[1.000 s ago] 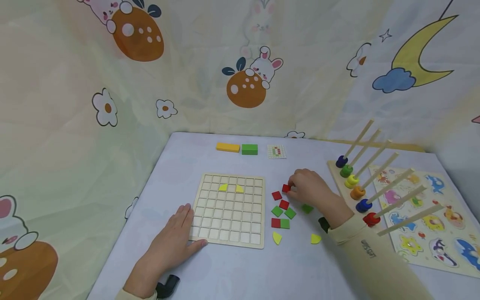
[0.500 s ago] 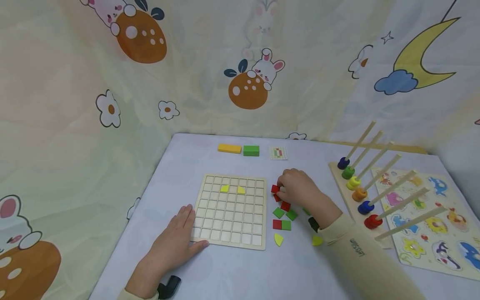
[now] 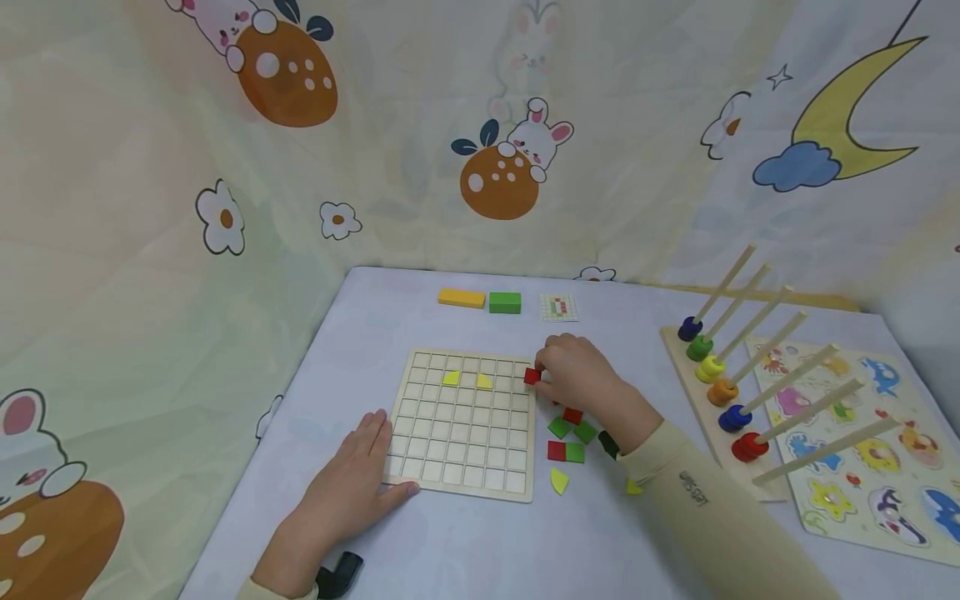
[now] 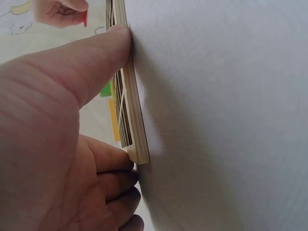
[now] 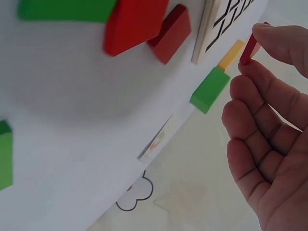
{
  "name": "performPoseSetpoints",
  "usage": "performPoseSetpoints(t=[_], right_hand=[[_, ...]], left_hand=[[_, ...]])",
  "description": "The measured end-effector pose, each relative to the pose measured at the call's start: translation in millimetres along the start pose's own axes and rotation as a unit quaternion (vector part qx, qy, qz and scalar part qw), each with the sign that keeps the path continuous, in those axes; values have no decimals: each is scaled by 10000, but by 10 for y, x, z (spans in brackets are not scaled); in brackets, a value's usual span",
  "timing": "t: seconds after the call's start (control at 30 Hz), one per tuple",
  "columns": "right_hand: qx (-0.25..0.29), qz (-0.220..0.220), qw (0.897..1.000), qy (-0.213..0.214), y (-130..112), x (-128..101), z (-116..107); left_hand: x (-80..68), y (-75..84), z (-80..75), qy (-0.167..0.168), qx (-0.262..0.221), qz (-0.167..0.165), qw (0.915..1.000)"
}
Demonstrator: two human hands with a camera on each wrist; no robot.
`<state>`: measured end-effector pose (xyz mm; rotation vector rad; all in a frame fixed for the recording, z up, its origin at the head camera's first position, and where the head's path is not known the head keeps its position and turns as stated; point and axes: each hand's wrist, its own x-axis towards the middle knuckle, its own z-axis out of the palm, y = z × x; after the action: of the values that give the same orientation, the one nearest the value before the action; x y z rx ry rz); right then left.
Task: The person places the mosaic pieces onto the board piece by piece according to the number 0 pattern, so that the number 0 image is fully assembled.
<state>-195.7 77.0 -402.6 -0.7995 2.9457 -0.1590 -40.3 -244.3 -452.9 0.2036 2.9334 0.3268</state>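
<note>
My right hand [image 3: 581, 375] pinches a red square tile [image 5: 249, 49] between thumb and index finger, raised above the table in the right wrist view. In the head view that tile overlaps the right edge of the wooden grid board [image 3: 457, 433]. Two yellow pieces, one of them [image 3: 452, 378], sit in cells of the board's upper part. My left hand [image 3: 348, 471] lies flat with fingers extended at the board's lower left corner; its thumb [image 4: 108, 53] touches the front edge. Red and green tiles [image 3: 573, 452] lie right of the board, partly under my right hand.
At the back lie a yellow block [image 3: 461, 298], a green block [image 3: 505, 303] and a small pattern card [image 3: 558, 308]. A peg stand [image 3: 723, 433] with coloured beads and an animal puzzle board [image 3: 862, 500] occupy the right side. Yellow rounded pieces [image 3: 559, 481] lie near the front.
My right hand has moved left with the red tile, from beside the loose tiles to the board's right edge. The left hand stays in place at the board's corner.
</note>
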Motion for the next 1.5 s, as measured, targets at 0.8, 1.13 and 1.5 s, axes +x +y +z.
performPoseSetpoints(t=[0.8,1.13,1.5], right_hand=[[-83,-677,9977,11,-496,463,39],[-207,-678,9973,-214,-675,624,104],[-220,-696,9970,-262,-700,699,202]], left_hand=[[18,-7,32,30,98,11,9999],[20,-5,24,-19,93,-24,10000],[14,3,16,-63,92,-85,9999]])
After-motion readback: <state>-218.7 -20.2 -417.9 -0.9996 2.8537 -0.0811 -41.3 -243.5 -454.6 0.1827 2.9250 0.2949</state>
